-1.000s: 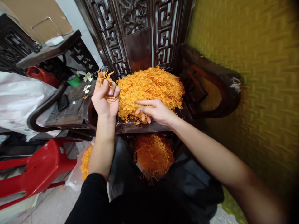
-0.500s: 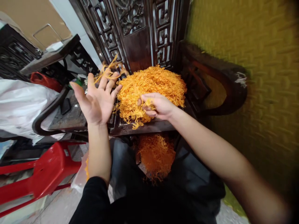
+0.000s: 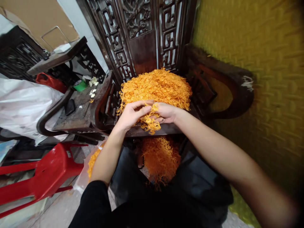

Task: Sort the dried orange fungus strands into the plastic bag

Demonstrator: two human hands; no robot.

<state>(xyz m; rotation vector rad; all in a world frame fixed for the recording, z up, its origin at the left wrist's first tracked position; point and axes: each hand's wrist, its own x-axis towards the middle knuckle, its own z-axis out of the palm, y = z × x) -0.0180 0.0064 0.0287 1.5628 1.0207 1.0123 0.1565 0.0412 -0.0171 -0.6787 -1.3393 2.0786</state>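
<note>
Fingers drawn in, the left hand (image 3: 133, 114) — grip unclear — now joins the right hand (image 3: 166, 112) clasping an orange clump (image 3: 152, 125): two-handed work.

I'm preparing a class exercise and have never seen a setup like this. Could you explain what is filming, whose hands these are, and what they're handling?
There is no machine here: these are a person's own bare hands, filmed by a camera worn on the head, looking forward and down. The left hand and right hand meet in the middle. The right holds a small, loose clump of branching orange strands; the left hand's fingers are at it, though whether they grip it is hard to tell. Just behind lies a large, heaped orange pile of similar strands, on the seat of a dark, carved wooden chair. On the left side stands a bright red plastic seat with legs.
</note>
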